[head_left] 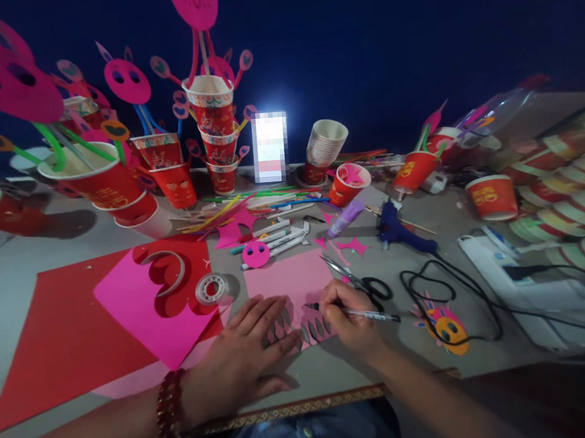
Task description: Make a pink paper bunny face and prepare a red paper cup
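Observation:
My left hand (246, 352) lies flat, fingers spread, pressing down the near edge of a light pink paper sheet (289, 282). Several small leaf shapes are drawn in a row along that edge. My right hand (347, 318) grips a black pen (367, 314), its tip touching the paper by the drawn shapes. A red bead bracelet (169, 408) sits on my left wrist. Black-handled scissors (364, 284) lie just beyond my right hand.
Hot pink paper with a heart cut-out (143, 306) lies on a red sheet (55, 336), beside a tape roll (211, 289). A blue glue gun (398, 228) and black cord (458, 301) sit right. Red paper cups with pink paper flowers (216, 127) crowd the back.

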A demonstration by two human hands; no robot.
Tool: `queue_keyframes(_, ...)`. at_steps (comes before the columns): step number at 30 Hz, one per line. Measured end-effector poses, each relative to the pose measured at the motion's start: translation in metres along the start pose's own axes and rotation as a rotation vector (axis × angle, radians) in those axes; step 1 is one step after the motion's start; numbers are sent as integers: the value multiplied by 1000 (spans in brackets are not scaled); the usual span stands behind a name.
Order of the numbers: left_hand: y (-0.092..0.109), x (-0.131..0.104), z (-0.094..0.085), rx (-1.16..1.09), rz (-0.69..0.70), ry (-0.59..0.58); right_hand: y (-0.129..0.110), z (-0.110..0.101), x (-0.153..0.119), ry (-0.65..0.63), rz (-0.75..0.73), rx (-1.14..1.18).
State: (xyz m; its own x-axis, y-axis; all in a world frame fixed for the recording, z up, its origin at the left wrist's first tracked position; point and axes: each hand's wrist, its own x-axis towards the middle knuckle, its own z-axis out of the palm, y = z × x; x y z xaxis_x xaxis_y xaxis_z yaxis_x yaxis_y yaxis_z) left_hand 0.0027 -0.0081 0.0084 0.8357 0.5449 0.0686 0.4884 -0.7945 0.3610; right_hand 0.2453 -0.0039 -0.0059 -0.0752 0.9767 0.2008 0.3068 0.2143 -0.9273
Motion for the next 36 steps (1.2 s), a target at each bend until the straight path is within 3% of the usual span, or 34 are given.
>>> queue_keyframes(16,0,-1,1,-2,-2,12,-2,2,5,-74,-22,-113)
queue_keyframes(36,-1,0,2,1,7,6,0,2,5,-67,-48,-105)
